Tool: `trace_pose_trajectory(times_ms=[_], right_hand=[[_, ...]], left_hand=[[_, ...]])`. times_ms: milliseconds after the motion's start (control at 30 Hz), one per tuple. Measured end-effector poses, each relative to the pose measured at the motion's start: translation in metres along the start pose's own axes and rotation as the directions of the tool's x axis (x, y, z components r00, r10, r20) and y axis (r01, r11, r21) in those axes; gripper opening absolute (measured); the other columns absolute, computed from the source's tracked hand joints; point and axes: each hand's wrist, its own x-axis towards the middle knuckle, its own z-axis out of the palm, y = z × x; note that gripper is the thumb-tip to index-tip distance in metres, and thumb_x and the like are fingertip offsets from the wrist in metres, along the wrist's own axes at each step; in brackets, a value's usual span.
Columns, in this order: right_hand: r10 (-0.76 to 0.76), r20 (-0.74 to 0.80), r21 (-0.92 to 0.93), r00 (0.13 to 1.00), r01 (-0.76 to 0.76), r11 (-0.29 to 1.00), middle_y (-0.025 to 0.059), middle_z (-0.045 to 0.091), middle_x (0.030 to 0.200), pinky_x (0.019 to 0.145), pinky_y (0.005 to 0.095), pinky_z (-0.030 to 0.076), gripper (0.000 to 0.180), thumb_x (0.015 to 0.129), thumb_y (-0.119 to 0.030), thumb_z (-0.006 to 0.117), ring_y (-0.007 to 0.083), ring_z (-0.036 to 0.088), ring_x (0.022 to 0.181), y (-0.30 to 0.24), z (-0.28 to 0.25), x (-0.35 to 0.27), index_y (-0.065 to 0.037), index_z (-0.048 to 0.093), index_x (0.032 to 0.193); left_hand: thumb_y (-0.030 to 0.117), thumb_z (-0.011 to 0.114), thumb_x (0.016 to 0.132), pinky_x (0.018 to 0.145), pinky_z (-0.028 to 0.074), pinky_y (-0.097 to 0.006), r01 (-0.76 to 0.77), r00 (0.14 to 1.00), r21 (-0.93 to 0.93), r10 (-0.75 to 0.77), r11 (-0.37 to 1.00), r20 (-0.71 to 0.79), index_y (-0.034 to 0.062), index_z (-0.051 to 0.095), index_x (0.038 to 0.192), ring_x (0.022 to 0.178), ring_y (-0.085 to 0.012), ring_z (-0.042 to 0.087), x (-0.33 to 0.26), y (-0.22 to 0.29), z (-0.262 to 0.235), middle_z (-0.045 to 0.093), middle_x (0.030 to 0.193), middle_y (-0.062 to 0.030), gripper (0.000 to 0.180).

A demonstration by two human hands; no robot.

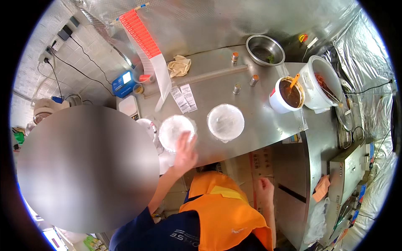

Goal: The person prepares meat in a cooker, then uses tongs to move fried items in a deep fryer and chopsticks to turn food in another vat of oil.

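Observation:
My left hand reaches over the front edge of the steel counter, its fingers spread flat on the near rim of a round clear lidded bowl. A second clear lidded bowl sits just to the right, untouched. My right hand hangs below the counter edge beside my orange vest, fingers loosely curled, holding nothing.
A white tub of brown sauce with an orange ladle stands at the right beside a white pot. At the back are a steel bowl, three small shakers, paper slips, a cloth and a red label strip.

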Motion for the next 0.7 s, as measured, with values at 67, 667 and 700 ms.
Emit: trace_pose_trajectory(times_ms=[67,667,700], right_hand=[[-0.021,0.042,-0.113,0.999,0.026,0.993,0.0207,0.077,0.103,0.079,0.0435,0.060,0.026,0.099,-0.017,0.067,0.0377,0.075,0.090,0.009,-0.005,-0.023,-0.001,0.073,0.118],[0.391,-0.879,0.311,0.272,-0.293,0.904,0.0143,0.077,0.099,0.077,0.0334,0.059,0.021,0.100,-0.016,0.070,0.0233,0.074,0.084,0.249,-0.320,-0.297,-0.002,0.074,0.114],[0.377,-0.920,0.339,0.104,-0.270,0.901,0.0139,0.077,0.096,0.076,0.0307,0.058,0.019,0.101,-0.015,0.069,0.0186,0.072,0.080,0.283,-0.353,-0.316,-0.001,0.074,0.113]], left_hand=[[-0.003,0.066,0.081,0.114,0.044,-0.054,-0.173,0.985,-0.186,0.172,0.967,-0.023,0.0016,0.060,0.139,0.143,-0.0453,0.047,0.029,0.048,0.037,0.050,0.151,-0.0220,0.058],[0.001,0.067,0.098,0.086,0.056,-0.031,0.124,-0.018,-0.924,0.931,0.363,0.364,0.0000,0.074,0.114,0.100,-0.0206,0.072,-0.020,0.591,0.268,0.076,0.110,-0.0117,0.017],[0.002,0.067,0.099,0.087,0.056,-0.031,0.176,-0.049,-0.900,0.917,0.399,0.397,-0.0005,0.074,0.113,0.102,-0.0183,0.071,-0.042,0.624,0.290,0.076,0.110,-0.0105,0.016]])
